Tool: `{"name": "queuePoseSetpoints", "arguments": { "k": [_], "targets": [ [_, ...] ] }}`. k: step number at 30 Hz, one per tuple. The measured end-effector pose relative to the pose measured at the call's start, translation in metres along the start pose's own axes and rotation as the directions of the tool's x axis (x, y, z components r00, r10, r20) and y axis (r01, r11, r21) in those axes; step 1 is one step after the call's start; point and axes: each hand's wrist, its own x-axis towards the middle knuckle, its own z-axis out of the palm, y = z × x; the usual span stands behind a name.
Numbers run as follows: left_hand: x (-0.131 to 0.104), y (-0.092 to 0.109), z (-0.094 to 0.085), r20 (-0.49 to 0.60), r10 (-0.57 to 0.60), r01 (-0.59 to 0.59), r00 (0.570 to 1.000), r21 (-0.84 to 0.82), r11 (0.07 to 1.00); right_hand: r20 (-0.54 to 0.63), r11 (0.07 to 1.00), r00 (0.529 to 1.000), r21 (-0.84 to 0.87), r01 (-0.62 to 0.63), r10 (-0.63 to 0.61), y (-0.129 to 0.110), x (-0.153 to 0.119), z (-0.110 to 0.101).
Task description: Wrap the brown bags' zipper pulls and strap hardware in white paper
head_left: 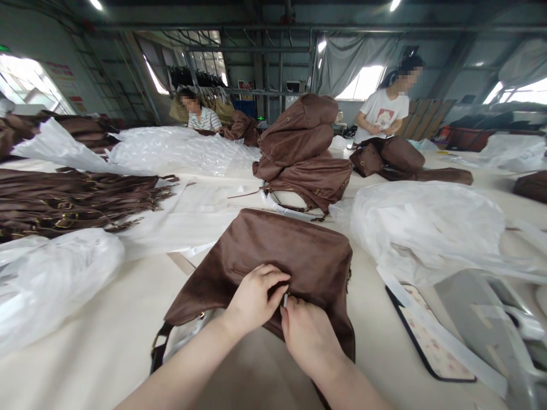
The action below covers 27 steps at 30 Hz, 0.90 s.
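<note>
Brown bag (294, 245) lies on pale table (145, 296), below both hands. Right hand (310, 327) pinches a small pale piece (285, 299) over the bag. Left hand (258, 293) curled beside it, cannot tell whether gripping

Stacked bags (302, 147) lie behind the near bag (294, 247), straps (77, 199) leftward.

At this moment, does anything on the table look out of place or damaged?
No damage shows. A patterned phone-like object lies right of the brown bag, partly under a white strip; it seems unrelated to the bag.
</note>
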Motion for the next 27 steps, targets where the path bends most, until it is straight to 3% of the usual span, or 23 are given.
{"name": "queuePoseSetpoints", "arguments": {
  "k": [4,7,11,15,17,20,27],
  "targets": [
    [0.011,-0.002,-0.001,0.12,0.001,-0.013,0.993,0.102,0.995,0.007,0.996,0.998,0.061,-0.065,0.064,0.011,0.0,-0.002],
    [0.029,0.006,-0.007,0.259,-0.014,-0.06,0.966,0.274,0.96,0.026,0.985,0.989,0.088,-0.15,0.148,0.028,-0.003,-0.004],
    [0.054,0.031,-0.007,0.439,-0.02,-0.228,0.898,0.505,0.832,0.038,0.98,0.987,0.118,-0.16,0.156,0.043,-0.002,-0.005],
    [0.059,0.052,0.008,0.566,-0.014,-0.381,0.825,0.573,0.726,0.052,0.971,0.984,0.156,-0.179,0.173,0.049,0.001,-0.003],
    [0.053,0.053,0.016,0.574,-0.002,-0.41,0.819,0.588,0.697,0.046,0.965,0.981,0.175,-0.194,0.189,0.051,0.003,-0.003],
    [0.043,0.042,0.024,0.525,0.053,-0.41,0.849,0.593,0.693,0.019,0.963,0.977,0.168,-0.213,0.213,0.052,0.005,-0.003],
    [0.033,0.017,0.027,0.249,0.174,-0.265,0.953,0.401,0.877,-0.074,0.955,0.952,0.024,-0.297,0.298,0.047,0.008,-0.004]
  ]
}}
